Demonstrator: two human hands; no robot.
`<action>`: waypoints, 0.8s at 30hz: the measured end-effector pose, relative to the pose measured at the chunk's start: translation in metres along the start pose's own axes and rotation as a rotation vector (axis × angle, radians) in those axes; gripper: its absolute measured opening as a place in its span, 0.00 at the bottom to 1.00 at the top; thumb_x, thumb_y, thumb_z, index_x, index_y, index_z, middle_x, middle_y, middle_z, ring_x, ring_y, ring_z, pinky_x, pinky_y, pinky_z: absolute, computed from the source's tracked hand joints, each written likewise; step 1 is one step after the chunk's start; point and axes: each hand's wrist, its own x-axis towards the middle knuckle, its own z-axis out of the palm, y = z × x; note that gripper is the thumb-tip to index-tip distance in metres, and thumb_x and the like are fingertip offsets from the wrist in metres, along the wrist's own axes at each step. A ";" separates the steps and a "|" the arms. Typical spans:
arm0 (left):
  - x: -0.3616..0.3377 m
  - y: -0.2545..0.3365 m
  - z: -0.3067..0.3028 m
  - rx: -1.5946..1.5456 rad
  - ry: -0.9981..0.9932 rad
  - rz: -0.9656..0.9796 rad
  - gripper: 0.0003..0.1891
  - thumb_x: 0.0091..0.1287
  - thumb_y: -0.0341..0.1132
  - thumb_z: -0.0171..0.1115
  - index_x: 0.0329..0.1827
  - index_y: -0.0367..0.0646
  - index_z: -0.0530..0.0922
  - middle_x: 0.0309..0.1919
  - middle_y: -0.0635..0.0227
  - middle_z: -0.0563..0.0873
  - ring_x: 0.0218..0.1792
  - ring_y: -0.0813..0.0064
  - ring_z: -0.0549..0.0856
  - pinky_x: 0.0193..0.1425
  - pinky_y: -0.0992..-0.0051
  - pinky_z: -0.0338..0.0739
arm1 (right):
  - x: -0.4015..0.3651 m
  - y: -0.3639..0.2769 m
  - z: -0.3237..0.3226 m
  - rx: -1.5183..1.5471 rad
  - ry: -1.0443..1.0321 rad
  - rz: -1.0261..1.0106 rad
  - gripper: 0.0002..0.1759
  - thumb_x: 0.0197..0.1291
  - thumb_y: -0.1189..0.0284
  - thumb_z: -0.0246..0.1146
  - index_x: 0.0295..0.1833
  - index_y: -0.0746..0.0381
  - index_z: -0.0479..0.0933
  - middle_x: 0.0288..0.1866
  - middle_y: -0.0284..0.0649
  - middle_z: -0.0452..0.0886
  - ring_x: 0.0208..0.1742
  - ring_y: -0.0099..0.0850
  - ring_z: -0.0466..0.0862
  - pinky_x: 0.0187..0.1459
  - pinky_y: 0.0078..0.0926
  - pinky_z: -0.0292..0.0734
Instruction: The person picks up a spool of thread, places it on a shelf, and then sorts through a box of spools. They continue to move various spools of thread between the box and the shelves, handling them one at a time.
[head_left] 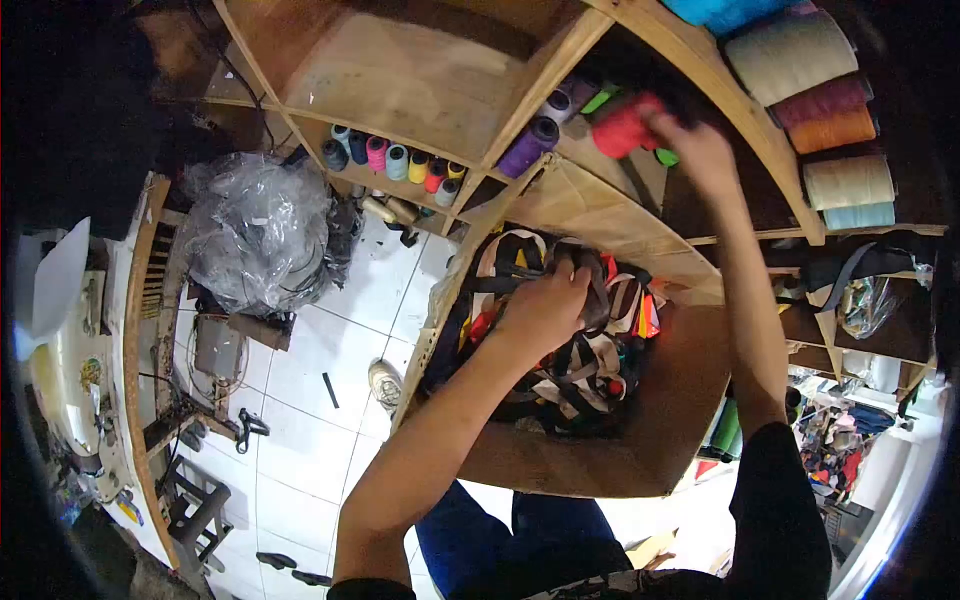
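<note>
Far left is mostly lost: dark vignette is eating the frame edge, and a white machine (60, 330) on a wooden bench is getting cut off and bent by the lens, details unreadable. Next to it a crumpled clear plastic bag (260, 235) is sitting low, contents too murky to name. You're standing over a white tiled floor (320, 350), with a shoe (385, 383) lying on it beside the wooden shelving (420, 70), which is taking up the top and centre. A row of small thread cones (395, 160) is standing in one shelf slot, upright. Your left hand (545, 305) is pressing down into the strap pile (590, 365), which is filling a wooden compartment at centre; fingers are curling shut around a bunch of dark straps, fingertips buried and not showing. Straps are tangling every way, black, white, red, orange. Above, purple cones (530, 145) are lying in an upper compartment. Just right of them your right hand (700, 150) is gripping the red spool (622, 128) up in that compartment, fingers wrapping over its right end. The spool is motion-blurred; its long axis is running roughly across the frame, tilting slightly, and you can't tell which end is which. Far right, big cones (830, 100) are lying stacked on their sides, ends facing left, top ones cut off by the edge.
</note>
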 end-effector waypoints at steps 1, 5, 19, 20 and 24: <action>-0.001 0.002 0.000 0.046 -0.027 -0.013 0.38 0.55 0.39 0.68 0.66 0.37 0.58 0.59 0.49 0.70 0.51 0.54 0.80 0.51 0.62 0.80 | 0.018 0.004 0.022 -0.091 0.004 -0.012 0.38 0.48 0.46 0.66 0.54 0.68 0.76 0.39 0.47 0.83 0.39 0.35 0.82 0.47 0.30 0.73; -0.001 -0.001 0.000 0.075 -0.004 -0.012 0.35 0.57 0.39 0.67 0.64 0.35 0.61 0.58 0.50 0.70 0.47 0.54 0.82 0.46 0.63 0.83 | 0.041 -0.004 0.076 -0.056 0.039 -0.264 0.33 0.46 0.47 0.66 0.47 0.65 0.79 0.39 0.54 0.82 0.43 0.45 0.82 0.48 0.36 0.75; 0.000 -0.004 -0.002 0.036 0.056 0.000 0.31 0.58 0.37 0.66 0.62 0.34 0.63 0.53 0.50 0.73 0.47 0.53 0.82 0.48 0.62 0.81 | 0.047 0.008 0.090 -0.140 -0.084 -0.171 0.30 0.45 0.55 0.69 0.52 0.62 0.78 0.47 0.51 0.81 0.50 0.46 0.81 0.51 0.36 0.75; 0.000 -0.005 -0.001 0.028 0.053 0.002 0.31 0.58 0.37 0.66 0.62 0.34 0.63 0.53 0.49 0.73 0.47 0.53 0.82 0.48 0.62 0.81 | 0.045 0.011 0.089 -0.133 -0.086 -0.162 0.30 0.45 0.55 0.69 0.52 0.62 0.78 0.47 0.51 0.82 0.49 0.46 0.81 0.51 0.36 0.75; 0.000 -0.005 0.003 0.038 0.093 0.010 0.31 0.57 0.37 0.66 0.60 0.34 0.64 0.54 0.48 0.73 0.48 0.52 0.82 0.49 0.61 0.80 | 0.048 0.021 0.092 -0.122 -0.214 -0.090 0.28 0.47 0.58 0.69 0.51 0.65 0.78 0.46 0.48 0.83 0.46 0.38 0.83 0.51 0.33 0.75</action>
